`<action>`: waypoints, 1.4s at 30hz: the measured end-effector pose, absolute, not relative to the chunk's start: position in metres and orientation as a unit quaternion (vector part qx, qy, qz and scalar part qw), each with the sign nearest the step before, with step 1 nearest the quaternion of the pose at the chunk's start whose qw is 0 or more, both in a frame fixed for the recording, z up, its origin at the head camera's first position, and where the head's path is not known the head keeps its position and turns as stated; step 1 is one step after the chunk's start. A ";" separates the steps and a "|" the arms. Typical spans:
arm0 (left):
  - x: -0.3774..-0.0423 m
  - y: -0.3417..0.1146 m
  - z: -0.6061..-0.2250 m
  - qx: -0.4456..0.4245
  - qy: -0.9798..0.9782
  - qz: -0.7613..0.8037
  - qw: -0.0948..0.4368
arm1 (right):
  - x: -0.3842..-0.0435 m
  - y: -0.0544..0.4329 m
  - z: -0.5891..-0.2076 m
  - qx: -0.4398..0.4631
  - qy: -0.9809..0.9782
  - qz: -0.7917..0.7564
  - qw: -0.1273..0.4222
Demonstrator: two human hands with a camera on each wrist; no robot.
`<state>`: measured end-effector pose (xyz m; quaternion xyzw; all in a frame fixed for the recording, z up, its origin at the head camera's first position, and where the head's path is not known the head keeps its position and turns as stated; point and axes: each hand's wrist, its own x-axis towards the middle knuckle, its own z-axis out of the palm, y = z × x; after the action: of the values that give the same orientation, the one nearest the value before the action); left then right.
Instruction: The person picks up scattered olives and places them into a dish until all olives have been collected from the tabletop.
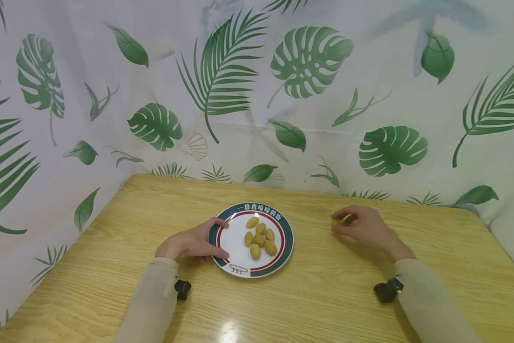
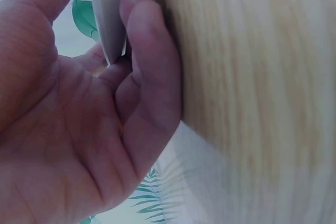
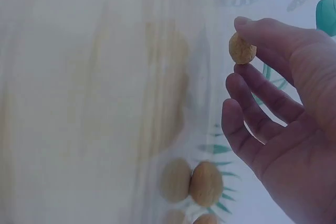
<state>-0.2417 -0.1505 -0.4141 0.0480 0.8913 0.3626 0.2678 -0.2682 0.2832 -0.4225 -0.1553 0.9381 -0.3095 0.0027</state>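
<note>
My left hand (image 1: 192,241) grips the left rim of a round white plate (image 1: 235,238) with a dark green border and a red ring. In the left wrist view, curled fingers (image 2: 152,51) lie under the plate's edge (image 2: 109,14). Several small yellow-brown oval fruits (image 1: 259,239) are grouped on the plate, right of its middle. Over the table to the right, my right hand (image 1: 366,227) pinches one similar fruit (image 3: 242,49) between thumb and index finger. The other fingers are bent loosely below it.
Low in the right wrist view, more oval fruits (image 3: 207,183) lie against the tabletop, which mirrors them; the head view does not show them. The wooden table (image 1: 317,295) backs onto a leaf-patterned curtain (image 1: 240,143). Black wrist cameras (image 1: 387,290) sit at both sleeves.
</note>
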 end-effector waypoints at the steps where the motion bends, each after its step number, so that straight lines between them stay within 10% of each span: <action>1: -0.242 -0.150 -0.414 0.048 0.891 0.362 0.268 | -0.268 0.281 -0.422 -0.159 0.937 -0.312 0.001; 42: -0.242 -0.150 -0.413 0.045 0.892 0.360 0.270 | -0.278 0.202 -0.424 -0.241 0.902 -0.355 -0.037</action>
<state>-0.2420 -0.1502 -0.4135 0.0448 0.8921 0.3595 0.2699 -0.2783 0.2021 -0.4237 -0.2408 0.9025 -0.3553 -0.0365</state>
